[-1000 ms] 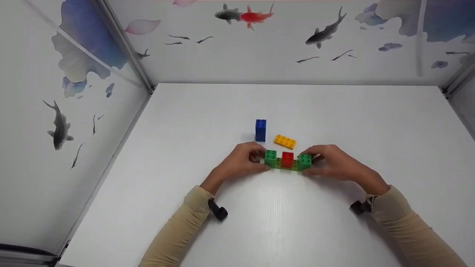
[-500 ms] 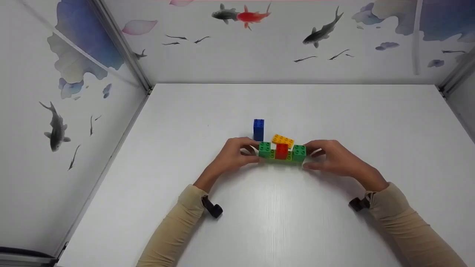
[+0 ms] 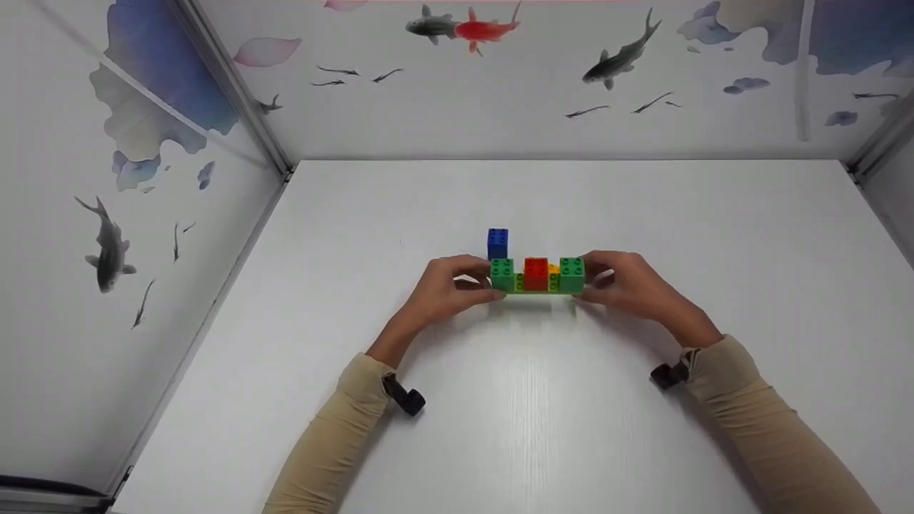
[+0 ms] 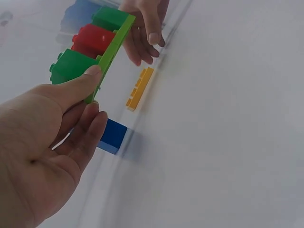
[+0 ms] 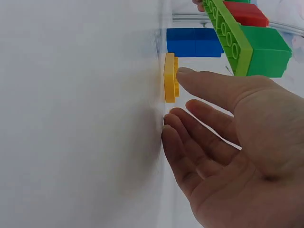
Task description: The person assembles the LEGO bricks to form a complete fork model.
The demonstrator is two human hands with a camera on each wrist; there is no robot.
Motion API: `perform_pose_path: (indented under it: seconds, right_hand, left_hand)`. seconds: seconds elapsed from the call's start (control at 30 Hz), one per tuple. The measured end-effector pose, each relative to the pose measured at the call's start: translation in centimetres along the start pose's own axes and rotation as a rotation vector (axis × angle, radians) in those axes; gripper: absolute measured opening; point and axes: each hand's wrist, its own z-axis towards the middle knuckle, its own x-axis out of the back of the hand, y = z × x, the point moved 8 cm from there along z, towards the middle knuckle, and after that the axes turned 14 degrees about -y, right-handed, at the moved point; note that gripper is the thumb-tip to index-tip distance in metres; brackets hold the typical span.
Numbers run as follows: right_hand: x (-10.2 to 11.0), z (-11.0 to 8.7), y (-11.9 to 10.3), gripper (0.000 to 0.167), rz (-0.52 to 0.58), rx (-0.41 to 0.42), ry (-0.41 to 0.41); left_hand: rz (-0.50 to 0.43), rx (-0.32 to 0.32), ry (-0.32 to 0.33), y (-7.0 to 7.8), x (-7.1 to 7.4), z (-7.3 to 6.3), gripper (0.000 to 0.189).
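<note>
My left hand [image 4: 52, 137] pinches one end of a toy-brick assembly, thumb above and fingers below. It is a lime-green plate [image 5: 229, 35] with a green brick [image 3: 503, 275] at the left, a red brick [image 3: 536, 274] in the middle and a green brick [image 3: 572, 275] at the right. The assembly is held above the table. Near its right end is my right hand [image 5: 237, 137], thumb and fingers apart with nothing between them. On the table behind lie a yellow brick plate [image 4: 140, 89], mostly hidden in the head view, and an upright blue brick stack [image 3: 498, 243].
The white tabletop [image 3: 371, 214] extends around both hands. Panels printed with fish [image 3: 621, 64] stand along the back and left side. A black wrist camera [image 3: 405, 396] sits on the left cuff, and another wrist camera [image 3: 669, 376] on the right.
The brick assembly has risen off the table and moved away from the body, now covering most of the yellow plate in the head view. Both hands have moved forward with it.
</note>
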Motion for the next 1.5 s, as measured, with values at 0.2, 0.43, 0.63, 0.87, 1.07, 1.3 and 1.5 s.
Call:
perform_pose_path:
  seconds: [0.2, 0.43, 0.63, 0.87, 1.07, 1.3, 1.5]
  right_hand:
    - [-0.4, 1.7, -0.2, 0.037, -0.021, -0.053, 0.016]
    - [-0.6, 2.8, -0.3, 0.041, -0.040, -0.156, 0.027]
    - [-0.5, 2.7, -0.4, 0.036, -0.068, -0.139, 0.050]
    - [-0.8, 1.3, -0.7, 0.028, -0.079, -0.079, 0.028]
    - [-2.0, -0.3, -1.9, 0.026, -0.119, -0.015, -0.020]
    - [-3.7, -1.3, -3.3, 0.032, -0.130, 0.042, -0.075]
    - [-4.7, -1.6, -4.1, 0.035, -0.216, 0.007, -0.097]
  left_hand:
    - [0.007, -0.028, 0.052, 0.3, 0.5, -0.2, 0.036]
    - [0.024, -0.028, 0.074, 0.5, 0.8, -0.3, 0.035]
    - [0.034, -0.035, 0.088, 0.6, 1.0, -0.2, 0.035]
    - [0.053, -0.021, 0.088, 0.6, 0.8, -0.2, 0.036]
    - [0.050, -0.020, 0.086, 0.4, 0.6, -0.2, 0.037]
    - [0.048, -0.019, 0.085, 0.5, 0.3, -0.2, 0.038]
    - [0.052, -0.020, 0.089, 0.7, -0.1, -0.1, 0.038]
